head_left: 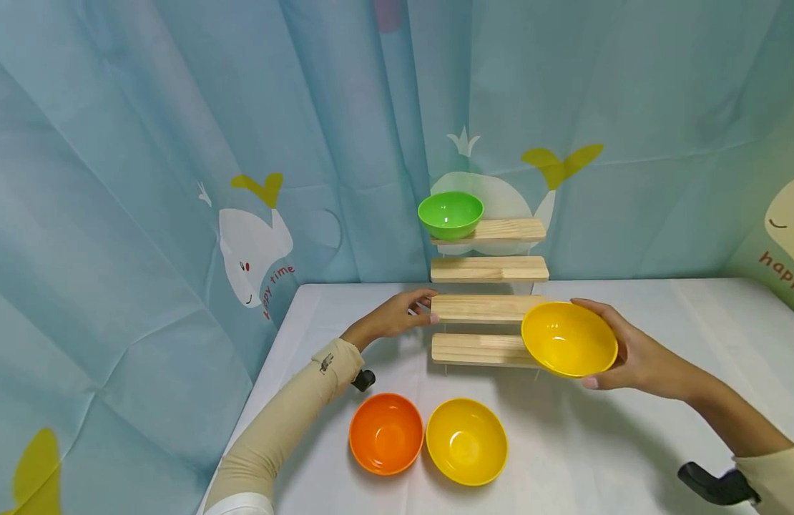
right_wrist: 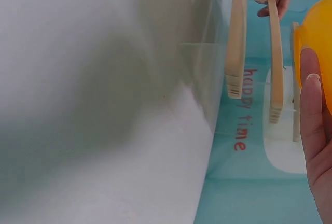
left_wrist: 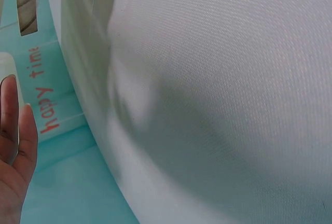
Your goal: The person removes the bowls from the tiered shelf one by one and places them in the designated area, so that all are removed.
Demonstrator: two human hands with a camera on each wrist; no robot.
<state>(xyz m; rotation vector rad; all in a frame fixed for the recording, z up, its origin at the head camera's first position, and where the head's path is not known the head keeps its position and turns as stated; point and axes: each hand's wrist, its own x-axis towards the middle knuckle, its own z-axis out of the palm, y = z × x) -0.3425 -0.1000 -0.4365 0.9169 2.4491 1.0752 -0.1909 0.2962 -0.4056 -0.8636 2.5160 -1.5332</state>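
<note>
Clearly, the person's right hand (head_left: 644,361) gripped a yellow bowl (head_left: 567,340) by its rim, at the lower right of a tiered wooden shelf (head_left: 483,270) (whether bowl and shelf touched, nobody could tell). Across from it, the left hand (head_left: 400,315) pinched the left end of the second-lowest board (head_left: 481,309). Up and right of that hand, a green bowl (head_left: 451,216) sat on the top board (head_left: 509,229); on its near side, an orange bowl (head_left: 386,434) and another yellow bowl (head_left: 467,442) stood side by side on the white table (head_left: 603,458).
</note>
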